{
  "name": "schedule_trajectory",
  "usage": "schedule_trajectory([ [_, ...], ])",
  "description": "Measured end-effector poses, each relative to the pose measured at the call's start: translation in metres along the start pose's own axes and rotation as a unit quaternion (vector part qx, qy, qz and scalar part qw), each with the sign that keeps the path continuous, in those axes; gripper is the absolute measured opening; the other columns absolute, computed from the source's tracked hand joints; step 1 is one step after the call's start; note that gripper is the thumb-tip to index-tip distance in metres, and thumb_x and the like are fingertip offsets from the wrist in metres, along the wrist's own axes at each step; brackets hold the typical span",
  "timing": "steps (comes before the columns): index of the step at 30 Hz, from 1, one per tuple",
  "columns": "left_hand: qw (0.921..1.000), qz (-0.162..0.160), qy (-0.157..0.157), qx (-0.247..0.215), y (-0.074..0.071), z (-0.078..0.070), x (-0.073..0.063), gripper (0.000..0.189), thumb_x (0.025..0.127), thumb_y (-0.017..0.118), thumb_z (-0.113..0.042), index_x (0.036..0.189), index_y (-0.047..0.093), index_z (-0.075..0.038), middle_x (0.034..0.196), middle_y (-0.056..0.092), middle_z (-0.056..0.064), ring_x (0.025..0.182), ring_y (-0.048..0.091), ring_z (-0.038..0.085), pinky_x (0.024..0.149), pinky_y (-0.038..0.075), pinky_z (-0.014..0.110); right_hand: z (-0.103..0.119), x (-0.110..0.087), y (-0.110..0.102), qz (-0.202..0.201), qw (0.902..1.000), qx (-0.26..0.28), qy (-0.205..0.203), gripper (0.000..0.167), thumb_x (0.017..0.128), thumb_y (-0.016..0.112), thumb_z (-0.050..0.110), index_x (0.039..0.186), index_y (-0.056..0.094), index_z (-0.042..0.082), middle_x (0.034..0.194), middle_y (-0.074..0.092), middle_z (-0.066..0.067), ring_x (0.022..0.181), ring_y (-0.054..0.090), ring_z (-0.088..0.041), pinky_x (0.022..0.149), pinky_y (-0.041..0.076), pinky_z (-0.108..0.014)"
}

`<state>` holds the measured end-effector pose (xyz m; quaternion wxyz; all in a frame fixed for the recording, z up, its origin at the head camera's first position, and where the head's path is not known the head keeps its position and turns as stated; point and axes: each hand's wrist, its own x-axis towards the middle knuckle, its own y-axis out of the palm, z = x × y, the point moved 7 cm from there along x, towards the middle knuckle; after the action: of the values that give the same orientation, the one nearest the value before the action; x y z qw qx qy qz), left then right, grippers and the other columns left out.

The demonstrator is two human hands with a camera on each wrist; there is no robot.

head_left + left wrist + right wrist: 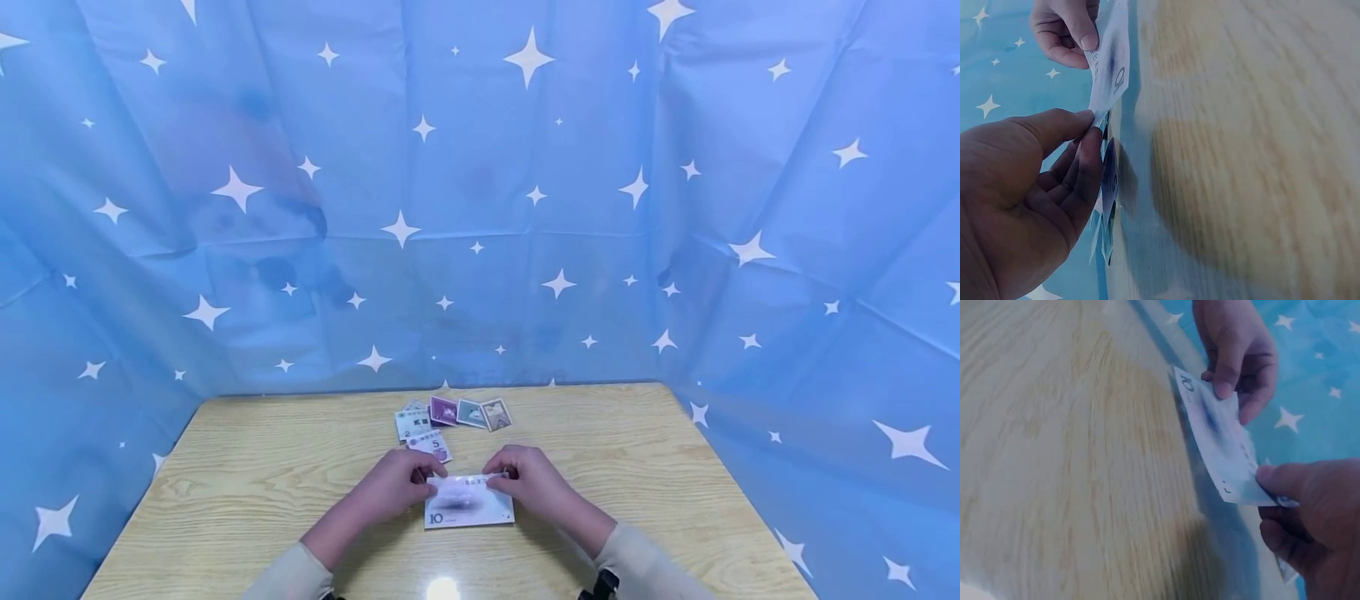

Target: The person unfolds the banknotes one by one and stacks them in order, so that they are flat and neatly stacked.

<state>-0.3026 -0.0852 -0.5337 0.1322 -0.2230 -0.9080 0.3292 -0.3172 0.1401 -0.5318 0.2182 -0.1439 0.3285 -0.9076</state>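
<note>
Both hands hold one pale banknote marked 10 [471, 510] above the wooden table, near its front middle in the head view. My left hand [396, 483] pinches the note's upper left corner between thumb and fingers. At the upper right corner, my right hand [534, 483] pinches it the same way. The left wrist view shows the left thumb [1063, 128] on the note's face, with fingers behind. In the right wrist view the note [1216, 437] stretches between the two hands, raised off the table. Just beyond the left hand lies a note marked 5 [431, 445].
Behind the hands, a note marked 2 [412, 425] overlaps other papers. A purple note [443, 411], a greenish one [472, 414] and a brownish one [497, 414] lie in a row. A blue star-patterned curtain [480, 292] borders the wooden table [247, 475].
</note>
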Motion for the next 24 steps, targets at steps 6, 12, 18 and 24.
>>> schedule_trajectory([
  [6, 0.998, 0.003, 0.009, 0.063, 0.005, 0.003, 0.008, 0.022, 0.093, 0.086, -0.002, 0.113, 0.084, -0.012, 0.094, 0.072, -0.008, 0.084, 0.062, 0.005, 0.077, 0.057, 0.03, -0.002, 0.004, 0.002, 0.001, 0.9995, -0.029, -0.016, 0.011, 0.098, 0.083, 0.006, 0.106, 0.084, 0.013, 0.096, 0.072, 0.008, 0.083, 0.062, -0.005, 0.072, 0.056, -0.026],
  [12, 0.9918, 0.006, 0.024, 0.125, 0.008, 0.002, 0.01, 0.022, 0.09, 0.085, -0.001, 0.109, 0.084, -0.011, 0.092, 0.072, -0.007, 0.083, 0.06, 0.005, 0.077, 0.056, 0.031, -0.007, 0.003, 0.006, 0.011, 0.9965, -0.074, -0.039, 0.011, 0.098, 0.083, 0.006, 0.106, 0.084, 0.013, 0.094, 0.068, 0.01, 0.085, 0.061, -0.004, 0.076, 0.055, -0.027],
  [18, 0.9863, 0.004, 0.023, 0.163, 0.007, 0.002, 0.009, 0.022, 0.089, 0.087, -0.004, 0.109, 0.085, -0.015, 0.093, 0.07, -0.008, 0.083, 0.059, 0.005, 0.076, 0.056, 0.031, -0.013, 0.002, 0.008, 0.015, 0.9949, -0.09, -0.043, 0.01, 0.099, 0.083, 0.011, 0.107, 0.085, 0.016, 0.099, 0.065, 0.01, 0.091, 0.06, -0.007, 0.08, 0.055, -0.029],
  [24, 0.9834, -0.003, 0.017, 0.181, 0.005, -0.001, 0.004, 0.022, 0.088, 0.088, -0.008, 0.109, 0.084, -0.016, 0.093, 0.068, -0.008, 0.084, 0.061, 0.007, 0.076, 0.057, 0.031, -0.015, 0.002, 0.006, 0.005, 0.9954, -0.087, -0.04, 0.009, 0.098, 0.086, 0.014, 0.104, 0.086, 0.021, 0.099, 0.064, 0.013, 0.094, 0.058, -0.009, 0.08, 0.053, -0.03],
])
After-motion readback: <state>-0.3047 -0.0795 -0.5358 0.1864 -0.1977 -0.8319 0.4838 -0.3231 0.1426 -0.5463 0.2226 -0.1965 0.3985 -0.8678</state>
